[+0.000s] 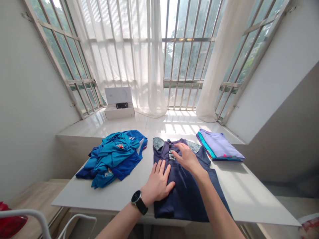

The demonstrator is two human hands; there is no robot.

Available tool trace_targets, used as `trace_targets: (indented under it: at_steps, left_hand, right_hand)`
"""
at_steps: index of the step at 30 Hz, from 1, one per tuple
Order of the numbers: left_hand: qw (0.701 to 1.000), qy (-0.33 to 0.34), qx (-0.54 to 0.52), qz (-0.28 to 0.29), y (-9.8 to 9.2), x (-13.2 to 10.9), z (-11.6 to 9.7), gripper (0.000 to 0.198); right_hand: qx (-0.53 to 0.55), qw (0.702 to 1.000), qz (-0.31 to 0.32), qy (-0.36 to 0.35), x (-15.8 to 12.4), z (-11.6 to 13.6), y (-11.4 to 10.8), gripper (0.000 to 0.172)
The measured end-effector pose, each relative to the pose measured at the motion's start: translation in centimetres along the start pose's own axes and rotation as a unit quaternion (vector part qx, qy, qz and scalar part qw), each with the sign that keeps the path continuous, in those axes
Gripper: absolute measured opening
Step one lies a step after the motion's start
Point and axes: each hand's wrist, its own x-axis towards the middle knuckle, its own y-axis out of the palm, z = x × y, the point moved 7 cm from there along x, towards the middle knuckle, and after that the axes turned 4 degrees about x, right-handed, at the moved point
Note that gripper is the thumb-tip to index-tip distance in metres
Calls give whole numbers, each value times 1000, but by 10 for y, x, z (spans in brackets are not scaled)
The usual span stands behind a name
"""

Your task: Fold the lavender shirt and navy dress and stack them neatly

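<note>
A dark navy garment (184, 196) lies spread on the white table, with patterned patches at its shoulders and a row of fastenings down its upper front. Flat on its left side rests my left hand (159, 182), fingers stretched out; a black watch is on that wrist. Over the upper front, near the fastenings, my right hand (185, 156) is held with fingers bent and apart, and nothing shows between them. Whether its fingertips touch the cloth I cannot tell. Part of the garment is hidden beneath my right forearm.
Crumpled blue and teal clothes (117, 156) lie on the table's left. A folded stack of lilac and turquoise cloth (220, 144) sits at the right. On the window ledge stands an open white box (119, 113) holding a black item. White chair rails (77, 217) show at lower left.
</note>
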Motion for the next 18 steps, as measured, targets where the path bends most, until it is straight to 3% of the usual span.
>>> trace_targets:
  at_steps: [2, 4, 7, 13, 16, 18]
  left_hand:
    - [1000, 4, 11, 2, 4, -3, 3, 72]
    - [1000, 4, 17, 10, 4, -3, 7, 73]
    - [999, -9, 22, 38, 4, 3, 16, 74]
    - [996, -9, 19, 91, -3, 24, 53, 71]
    - [995, -15, 17, 93, -13, 27, 62, 71]
    - [998, -25, 22, 54, -27, 26, 54, 67]
  right_hand:
    - [-71, 997, 27, 9, -45, -18, -2, 56]
    - [-128, 988, 49, 63, -83, -43, 1, 66]
    - [-189, 971, 82, 125, -111, -65, 15, 71]
    - [-217, 964, 120, 92, -75, -48, 31, 73]
    - [-174, 971, 151, 65, -45, -50, 21, 66]
    - [-144, 979, 130, 68, -19, -65, 2, 54]
